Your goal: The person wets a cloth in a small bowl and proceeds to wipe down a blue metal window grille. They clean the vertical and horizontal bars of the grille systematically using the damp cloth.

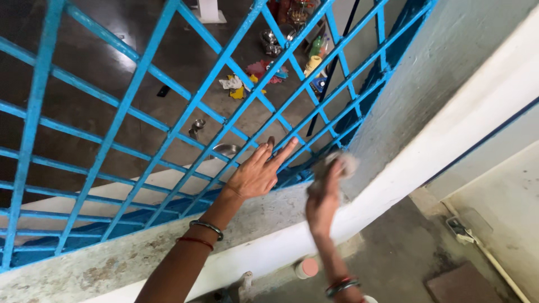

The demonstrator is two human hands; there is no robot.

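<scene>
My left hand [255, 174] lies flat, fingers spread, against the blue grille [168, 112] above the ledge [129, 252] to steady me, while my right hand [324, 196], just right of it, is clamped on a grey cloth [343, 163] pressed to the grille's lower corner.

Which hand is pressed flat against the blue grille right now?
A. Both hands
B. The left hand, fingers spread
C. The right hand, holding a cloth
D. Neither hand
B: the left hand lies open on the blue grille, fingers spread, while the right hand holds a blurred cloth near the wall beside the grille.
</scene>
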